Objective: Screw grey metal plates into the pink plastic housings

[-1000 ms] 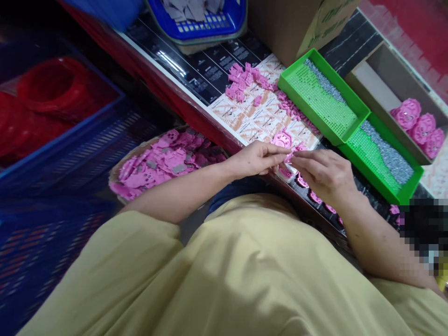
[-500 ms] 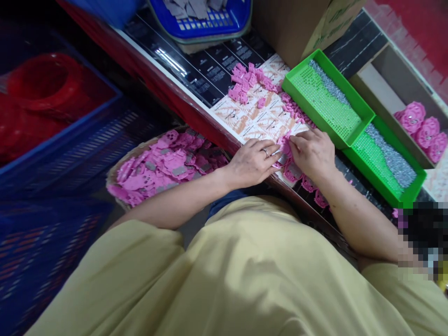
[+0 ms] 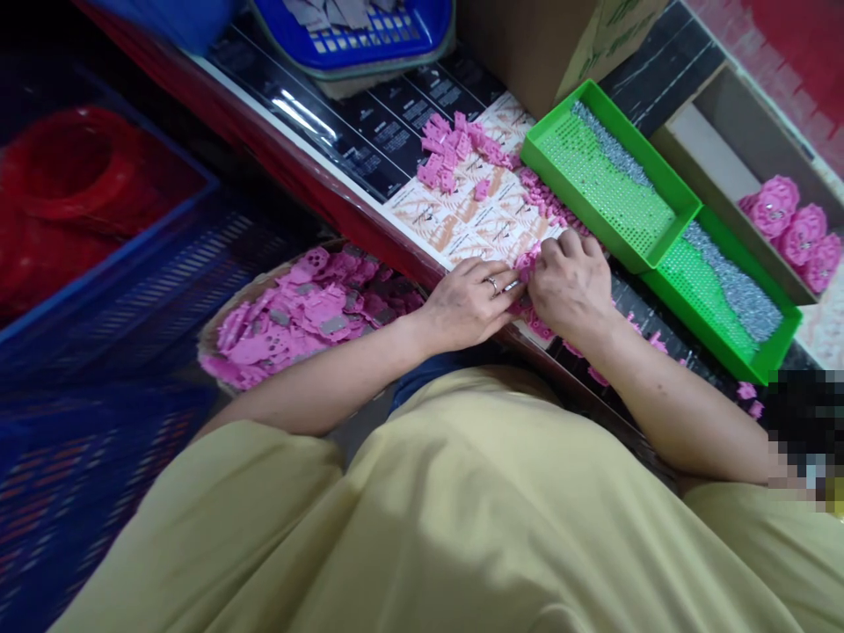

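My left hand (image 3: 465,303), with a ring on one finger, rests at the bench edge, its fingers closed on a pink plastic part (image 3: 527,262). My right hand (image 3: 571,283) meets it from the other side, fingers curled down onto the same part; its fingertips are mostly hidden, so any small piece in them cannot be made out. More pink parts (image 3: 542,327) lie in a row below the hands, partly covered by my right wrist. Beyond the hands are a heap of flat pink pieces (image 3: 448,151) and a strip of small pink pieces (image 3: 544,198).
Two green trays (image 3: 613,171) hold small silvery metal pieces. Behind them a cardboard box (image 3: 692,132) contains pink rounded assemblies (image 3: 801,229). A blue basket (image 3: 369,57) stands farther back. Below the bench, a basket (image 3: 221,325) holds pink parts; blue crates (image 3: 217,237) are at left.
My right hand has shifted slightly left and turned knuckles-up over the pink part, closing in on my left hand. My left hand stays nearly in place. The view has shifted a little.
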The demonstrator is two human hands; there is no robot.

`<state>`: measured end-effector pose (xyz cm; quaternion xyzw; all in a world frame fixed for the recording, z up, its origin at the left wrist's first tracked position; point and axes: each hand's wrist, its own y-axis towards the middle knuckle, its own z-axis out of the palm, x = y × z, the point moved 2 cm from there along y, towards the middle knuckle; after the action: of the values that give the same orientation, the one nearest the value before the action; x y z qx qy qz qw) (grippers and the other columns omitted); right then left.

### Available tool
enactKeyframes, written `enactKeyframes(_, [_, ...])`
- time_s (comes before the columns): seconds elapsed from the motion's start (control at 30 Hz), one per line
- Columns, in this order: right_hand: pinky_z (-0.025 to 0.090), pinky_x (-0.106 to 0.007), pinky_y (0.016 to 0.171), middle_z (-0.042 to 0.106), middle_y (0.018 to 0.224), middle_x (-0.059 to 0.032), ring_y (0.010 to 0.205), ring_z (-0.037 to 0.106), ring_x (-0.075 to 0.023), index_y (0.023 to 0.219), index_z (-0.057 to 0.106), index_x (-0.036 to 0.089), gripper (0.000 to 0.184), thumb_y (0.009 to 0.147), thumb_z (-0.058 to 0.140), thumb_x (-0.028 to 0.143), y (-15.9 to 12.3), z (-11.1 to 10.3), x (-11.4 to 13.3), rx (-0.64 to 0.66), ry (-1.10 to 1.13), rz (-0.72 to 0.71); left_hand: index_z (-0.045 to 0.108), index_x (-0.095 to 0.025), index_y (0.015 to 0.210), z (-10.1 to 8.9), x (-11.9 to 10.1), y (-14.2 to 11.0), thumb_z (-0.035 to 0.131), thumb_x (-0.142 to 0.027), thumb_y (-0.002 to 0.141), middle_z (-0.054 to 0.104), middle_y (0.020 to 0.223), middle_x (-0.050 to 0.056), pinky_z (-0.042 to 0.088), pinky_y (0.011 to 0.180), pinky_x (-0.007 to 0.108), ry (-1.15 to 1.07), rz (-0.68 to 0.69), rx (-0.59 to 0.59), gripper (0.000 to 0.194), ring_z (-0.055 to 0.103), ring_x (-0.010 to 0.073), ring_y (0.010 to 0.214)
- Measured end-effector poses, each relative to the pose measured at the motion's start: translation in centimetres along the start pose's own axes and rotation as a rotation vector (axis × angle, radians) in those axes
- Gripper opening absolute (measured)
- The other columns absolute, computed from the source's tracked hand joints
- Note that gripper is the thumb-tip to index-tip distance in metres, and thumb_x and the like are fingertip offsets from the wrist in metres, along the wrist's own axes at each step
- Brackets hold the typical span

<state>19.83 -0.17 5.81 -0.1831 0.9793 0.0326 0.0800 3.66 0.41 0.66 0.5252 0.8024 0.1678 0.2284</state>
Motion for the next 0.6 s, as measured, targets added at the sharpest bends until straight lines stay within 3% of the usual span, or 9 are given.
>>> enactKeyframes(0.1, [0.042,-0.049,0.081,0.067,0.092,-0.0186,0.100,0.055,-0.0339,0.078,0.073,0.014,0.037,0.096,0.043,0.025,0.0,-0.3,-1.0,0.057,-0.029,0.092,0.069,-0.010,0.121,0.1,0.0,0.1,0.058,-0.030,0.099,0.072,0.122,0.017,0.053,0.094,0.046,0.011,-0.009,0.010,0.032,0.065,0.0292,0.118])
enactKeyframes(0.17, [0.042,-0.049,0.082,0.068,0.089,-0.0166,0.101,0.055,-0.0337,0.076,0.072,0.016,0.038,0.097,0.044,0.031,-0.2,-0.4,-1.3,0.063,-0.023,0.073,0.069,-0.009,0.120,0.2,0.0,0.1,0.057,-0.031,0.100,0.072,0.122,0.018,0.053,0.094,0.045,0.028,-0.002,0.004,0.032,0.065,0.0284,0.118])
enactKeyframes(0.3, [0.041,-0.047,0.082,0.068,0.092,-0.0170,0.101,0.054,-0.0325,0.082,0.073,0.015,0.034,0.097,0.045,0.028,-0.5,-0.4,-0.7,0.034,-0.043,0.073,0.069,-0.008,0.118,0.2,0.1,0.2,0.059,-0.031,0.099,0.073,0.120,0.016,0.053,0.094,0.041,0.066,0.017,0.008,0.032,0.065,0.0276,0.116])
enactKeyframes(0.47, [0.042,-0.049,0.085,0.069,0.092,-0.0183,0.102,0.056,-0.0329,0.078,0.075,0.014,0.036,0.096,0.046,0.027,0.0,-0.3,-0.8,0.039,0.029,0.155,0.071,-0.010,0.118,-0.5,0.4,0.7,0.060,-0.034,0.097,0.071,0.123,0.017,0.052,0.097,0.045,0.023,-0.013,0.104,0.033,0.064,0.0303,0.117])
enactKeyframes(0.53, [0.044,-0.046,0.081,0.069,0.088,-0.0155,0.094,0.059,-0.0299,0.083,0.077,0.016,0.038,0.097,0.046,0.033,-0.5,-0.9,-1.7,-0.058,0.084,0.211,0.070,-0.011,0.121,-0.9,0.3,1.1,0.061,-0.038,0.096,0.067,0.130,0.018,0.051,0.099,0.048,0.010,-0.063,0.132,0.038,0.061,0.0328,0.122])
enactKeyframes(0.6, [0.042,-0.039,0.072,0.069,0.080,-0.0123,0.081,0.060,-0.0247,0.092,0.079,0.018,0.040,0.098,0.045,0.038,-2.2,-2.2,-2.9,-0.247,0.126,0.290,0.067,-0.013,0.128,-1.1,0.0,1.8,0.060,-0.042,0.096,0.064,0.137,0.018,0.049,0.101,0.049,0.018,-0.134,0.148,0.044,0.058,0.0345,0.126])
